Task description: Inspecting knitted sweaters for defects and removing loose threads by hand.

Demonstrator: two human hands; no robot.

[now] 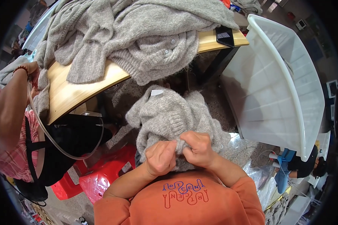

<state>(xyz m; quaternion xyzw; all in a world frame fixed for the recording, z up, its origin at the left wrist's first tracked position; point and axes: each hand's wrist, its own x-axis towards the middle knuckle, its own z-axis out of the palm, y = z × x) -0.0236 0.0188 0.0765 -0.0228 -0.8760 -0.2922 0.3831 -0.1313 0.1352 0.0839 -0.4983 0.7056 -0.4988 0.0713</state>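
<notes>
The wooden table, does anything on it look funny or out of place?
A bit: the flat black phone sits near the edge of the pale wooden table, so it might get knocked off. Fuzzy gray knitwear droops over that edge.

A light wooden table (pixel 60 92) stands on the far side of the scene, with a black smartphone (pixel 225 36) lying at its right end. Just right of it stands a large translucent white plastic bin (pixel 259 86). At the table's left end is a person in pink checked clothing (pixel 11 153), near a clear flexible tube (pixel 49 133) that hangs in a loop. Red plastic stools (pixel 95 182) stand near left on the speckled floor (pixel 120 138). Near right lies crumpled clear plastic sheeting (pixel 256 180); farther right is another person in a black top (pixel 305 164).
</notes>
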